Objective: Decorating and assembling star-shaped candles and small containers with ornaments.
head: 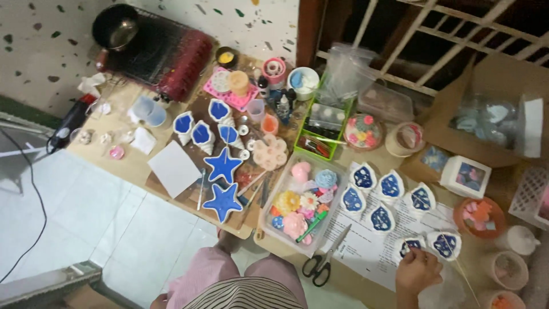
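two blue star moulds (222,183) lying mid-bench (131,163), white sheet (174,169) just beside. clear tray (274,197) packed with coloured flower pieces, black-handled scissors (323,260) near it. dark red rack (166,54) up by the speckled wall, black pan (114,26) resting on top. green bin (320,134) behind the tray.
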